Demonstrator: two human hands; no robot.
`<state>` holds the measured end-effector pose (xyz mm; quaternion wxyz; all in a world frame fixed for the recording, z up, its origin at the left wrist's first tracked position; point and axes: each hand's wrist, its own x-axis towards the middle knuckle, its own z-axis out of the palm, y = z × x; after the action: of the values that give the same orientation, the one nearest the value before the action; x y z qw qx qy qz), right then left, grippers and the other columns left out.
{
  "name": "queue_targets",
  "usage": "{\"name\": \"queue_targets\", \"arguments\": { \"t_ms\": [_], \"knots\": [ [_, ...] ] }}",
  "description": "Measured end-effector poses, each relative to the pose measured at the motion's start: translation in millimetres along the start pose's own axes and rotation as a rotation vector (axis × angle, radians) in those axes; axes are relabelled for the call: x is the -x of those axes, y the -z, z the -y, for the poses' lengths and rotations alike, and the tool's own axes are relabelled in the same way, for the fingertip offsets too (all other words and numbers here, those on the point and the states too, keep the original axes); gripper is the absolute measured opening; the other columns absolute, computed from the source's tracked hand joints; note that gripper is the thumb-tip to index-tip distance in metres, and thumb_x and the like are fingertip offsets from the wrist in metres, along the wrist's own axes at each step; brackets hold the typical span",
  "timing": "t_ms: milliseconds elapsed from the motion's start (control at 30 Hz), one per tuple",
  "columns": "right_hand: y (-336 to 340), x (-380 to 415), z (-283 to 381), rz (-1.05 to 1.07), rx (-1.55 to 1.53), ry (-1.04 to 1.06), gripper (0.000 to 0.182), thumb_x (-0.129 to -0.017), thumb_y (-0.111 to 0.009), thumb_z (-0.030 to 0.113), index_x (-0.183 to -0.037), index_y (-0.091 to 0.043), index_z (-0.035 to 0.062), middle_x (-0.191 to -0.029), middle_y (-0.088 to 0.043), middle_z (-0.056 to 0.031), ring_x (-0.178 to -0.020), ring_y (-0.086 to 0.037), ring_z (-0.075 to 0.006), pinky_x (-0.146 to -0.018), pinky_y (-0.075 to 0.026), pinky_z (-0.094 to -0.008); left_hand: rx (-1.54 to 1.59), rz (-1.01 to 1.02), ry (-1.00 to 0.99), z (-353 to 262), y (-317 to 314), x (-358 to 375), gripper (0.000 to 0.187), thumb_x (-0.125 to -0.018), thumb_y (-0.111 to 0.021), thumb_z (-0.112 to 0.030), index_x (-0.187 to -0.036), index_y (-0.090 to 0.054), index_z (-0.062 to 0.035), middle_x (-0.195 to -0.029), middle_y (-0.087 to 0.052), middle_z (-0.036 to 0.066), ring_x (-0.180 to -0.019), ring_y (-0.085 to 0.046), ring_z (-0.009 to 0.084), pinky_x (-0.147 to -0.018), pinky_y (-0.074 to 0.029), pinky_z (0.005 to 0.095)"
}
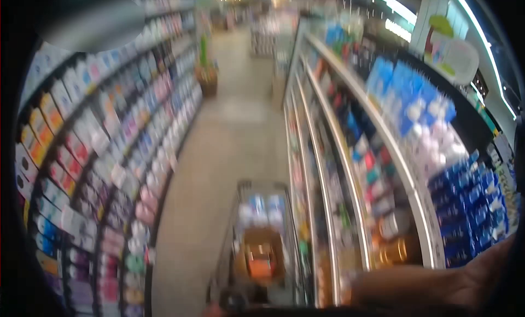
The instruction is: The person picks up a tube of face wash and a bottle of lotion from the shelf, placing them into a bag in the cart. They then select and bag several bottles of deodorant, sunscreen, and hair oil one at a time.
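A shopping cart point(299, 257) stands in front of me in the aisle, seen from above and blurred. Inside it are white-and-blue packages point(262, 207) at the far end and an open brown cardboard box point(252, 237) nearer me, with something orange point(260, 266) in it. My right hand point(377, 289) reaches in from the lower right, between the cart and the right-hand shelf; its fingers are smeared and I cannot make out a hold. Only a sliver of my left hand point(213, 310) shows at the bottom edge, beside the cart's near end, its fingers mostly hidden.
Long shelves of bottles and packs point(109, 180) line the left side. Close on the right runs another shelf point(377, 120) with pale edges, bearing blue packs point(470, 207). Farther along, a potted plant point(208, 79) stands by the left shelf on the aisle floor point(219, 136).
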<state>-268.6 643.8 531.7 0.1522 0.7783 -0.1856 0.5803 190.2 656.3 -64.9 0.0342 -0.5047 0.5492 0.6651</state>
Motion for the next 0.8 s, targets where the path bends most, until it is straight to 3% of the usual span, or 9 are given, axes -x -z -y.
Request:
{"name": "queue_targets", "arguments": {
  "t_ms": [33,100,167,233,267,300,333,433,800],
  "knots": [
    [14.6,-6.8,-4.6,0.016,0.044,-0.004,0.019,-0.096,-0.076,0.023,-0.098,-0.066,0.0079,-0.08,-0.061,-0.0034,-0.061,-0.053,-0.0109,-0.052,-0.042,-0.025,-0.064,0.02,0.114,24.8,-7.0,-10.9,0.07,-0.086,-0.09,-0.036,-0.143,-0.063,-0.0086,-0.137,-0.07,0.015,-0.121,-0.068,0.0262,-0.104,-0.055,0.0424],
    [26.8,-18.2,2.3,0.101,0.13,0.062,0.019,-0.096,-0.076,0.023,-0.097,-0.066,0.0081,-0.08,-0.061,-0.0032,-0.061,-0.053,-0.0109,-0.052,-0.042,-0.025,0.179,-0.212,-0.509,-35.1,-12.9,17.3,0.066,-0.083,-0.09,-0.042,-0.135,-0.071,-0.0076,-0.129,-0.076,0.014,-0.119,-0.071,0.025,-0.106,-0.054,0.0406],
    [37.3,-31.4,4.8,0.228,0.113,0.063,0.019,-0.096,-0.076,0.023,-0.097,-0.066,0.0083,-0.079,-0.061,-0.0031,-0.06,-0.053,-0.0108,-0.052,-0.042,-0.025,-0.007,-0.033,0.004,-41.6,2.4,27.1,0.064,-0.084,-0.091,-0.037,-0.135,-0.069,-0.0041,-0.128,-0.076,0.014,-0.119,-0.071,0.0238,-0.106,-0.054,0.0386],
    [40.6,-38.1,9.6,0.333,0.078,0.109,0.019,-0.096,-0.076,0.024,-0.097,-0.065,0.0084,-0.079,-0.061,-0.003,-0.06,-0.053,-0.0107,-0.052,-0.042,-0.025,0.145,-0.054,-0.113,-37.5,-8.4,23.6,0.063,-0.084,-0.092,-0.028,-0.136,-0.066,-0.0051,-0.118,-0.076,0.009,-0.111,-0.07,0.0213,-0.102,-0.055,0.0396],
    [35.7,-41.3,11.5,0.377,0.04,0.12,0.019,-0.096,-0.076,0.024,-0.096,-0.065,0.0085,-0.079,-0.061,-0.0029,-0.06,-0.053,-0.0107,-0.052,-0.042,-0.025,0.033,-0.19,-0.363,-46.8,-7.8,30.1,0.062,-0.083,-0.093,-0.032,-0.133,-0.068,-0.0049,-0.111,-0.076,0.006,-0.099,-0.07,0.0182,-0.092,-0.057,0.0372],
    [29.9,-43.0,9.0,0.425,-0.007,0.121,0.019,-0.096,-0.076,0.024,-0.096,-0.065,0.0086,-0.079,-0.06,-0.0028,-0.06,-0.053,-0.0106,-0.052,-0.042,-0.025,0.145,-0.108,-0.313,-37.4,-10.4,21.2,0.061,-0.083,-0.092,-0.031,-0.133,-0.068,-0.0051,-0.112,-0.076,0.005,-0.097,-0.069,0.0162,-0.089,-0.057,0.0362],
    [25.1,-44.1,11.4,0.451,-0.043,0.125,0.019,-0.096,-0.076,0.024,-0.096,-0.065,0.0086,-0.079,-0.06,-0.0028,-0.06,-0.053,-0.0106,-0.052,-0.042,-0.025,0.069,-0.089,-0.136,-44.6,-5.1,23.7,0.059,-0.084,-0.09,-0.036,-0.131,-0.073,-0.0039,-0.121,-0.078,0.014,-0.116,-0.072,0.0236,-0.105,-0.054,0.0413],
    [5.8,-49.5,10.4,0.499,-0.122,0.146,0.019,-0.096,-0.077,0.024,-0.096,-0.065,0.0089,-0.078,-0.06,-0.0026,-0.06,-0.052,-0.0104,-0.052,-0.042,-0.0249,0.095,-0.084,-0.165,-50.1,-5.5,27.0,0.048,-0.087,-0.089,-0.03,-0.123,-0.073,-0.0028,-0.093,-0.077,0.006,-0.07,-0.069,0.0134,-0.067,-0.058,0.0326],
    [-15.3,-54.9,10.9,0.548,-0.225,0.172,0.019,-0.095,-0.077,0.024,-0.093,-0.065,0.0097,-0.077,-0.06,-0.0018,-0.059,-0.052,-0.01,-0.051,-0.041,-0.0249,0.114,-0.031,-0.084,-40.0,-11.1,30.3,0.056,-0.087,-0.092,-0.025,-0.132,-0.067,-0.0027,-0.098,-0.074,0.003,-0.073,-0.065,0.0097,-0.067,-0.058,0.0293]
  ]
}}
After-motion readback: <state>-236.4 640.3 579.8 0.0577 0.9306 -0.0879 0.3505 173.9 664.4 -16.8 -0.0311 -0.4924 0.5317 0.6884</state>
